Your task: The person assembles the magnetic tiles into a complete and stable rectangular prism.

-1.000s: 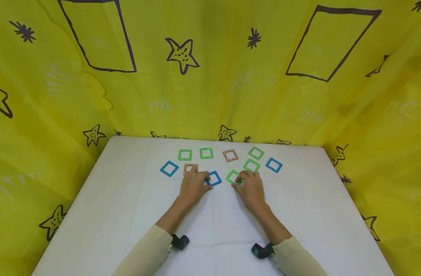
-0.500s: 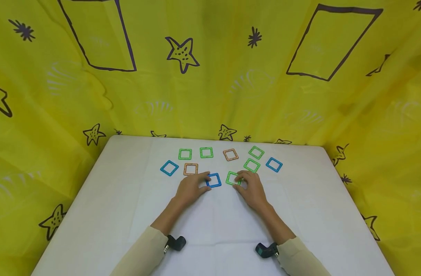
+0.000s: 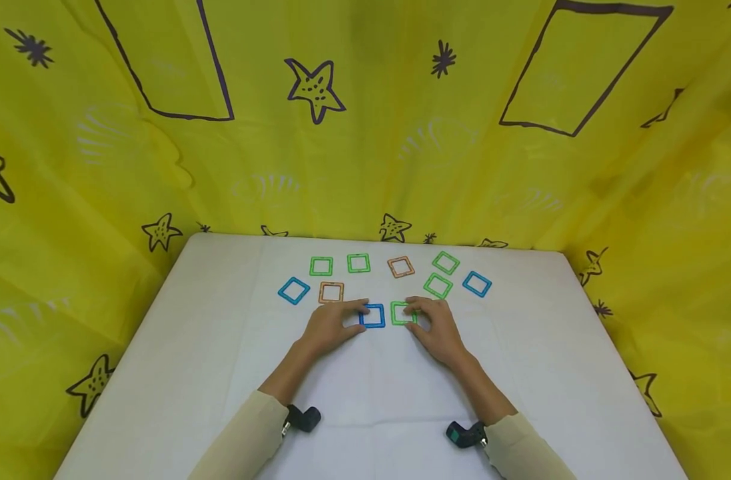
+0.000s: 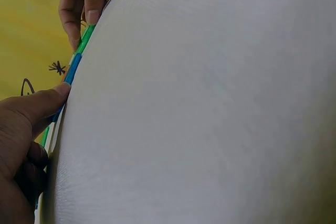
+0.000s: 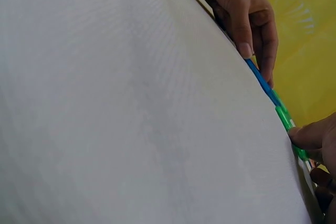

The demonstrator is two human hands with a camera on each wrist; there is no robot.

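Note:
Near the middle of the table, in the head view, my left hand [image 3: 329, 330] pinches a hollow blue square magnetic tile [image 3: 374, 326] by its left part. My right hand [image 3: 440, 333] likewise pinches a hollow green square magnetic tile [image 3: 394, 313] at its right side. Both tiles lie flat, side by side with a narrow gap, edges nearly parallel. In the left wrist view my thumb presses the blue tile [image 4: 74, 67], and the green tile [image 4: 85, 38] appears just beyond it. The right wrist view shows the green tile [image 5: 283, 117] under the right thumb. Fingers partly cover both tiles.
Behind the hands lie more hollow square tiles: a blue one [image 3: 288, 297] at left, an orange one [image 3: 331, 283], several green ones, another orange one [image 3: 404, 274] and a blue one [image 3: 473, 291] at right. A yellow curtain [image 3: 365, 153] surrounds the white table [image 3: 371, 387].
Both held tiles have turned from tilted to nearly square with each other and sit closer together. The left hand has drawn back from the orange tile, which now shows fully.

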